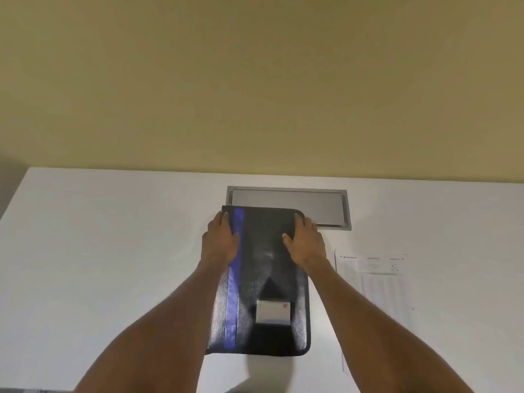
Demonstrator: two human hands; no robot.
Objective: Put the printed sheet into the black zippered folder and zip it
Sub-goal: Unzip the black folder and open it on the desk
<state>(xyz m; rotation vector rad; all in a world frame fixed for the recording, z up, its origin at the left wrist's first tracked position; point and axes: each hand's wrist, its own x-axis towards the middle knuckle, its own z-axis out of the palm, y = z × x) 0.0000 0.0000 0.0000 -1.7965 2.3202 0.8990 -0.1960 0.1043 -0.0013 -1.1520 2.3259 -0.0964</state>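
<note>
On the white table (113,251), centre of view, the black zippered folder (266,279) lies flat and closed, its far edge overlapping a grey recessed hatch (312,202). The printed sheet (377,282) lies flat just right of the folder, not touching it as far as I can tell. My left hand (219,241) grips the far-left corner, fingers curled over the edge beside the blue stripe (234,279); my right hand (304,241) rests on the far-right rounded corner, fingers spread flat, thumb on the cover. I cannot tell whether either pinches a zip pull. Judgement: the folder looks padded, semi-stiff, textured enough not to slip; best held at a corner while the zip is run. The sheet is light and limp, easily creased; lift it by one edge, slide it in flat.
</note>
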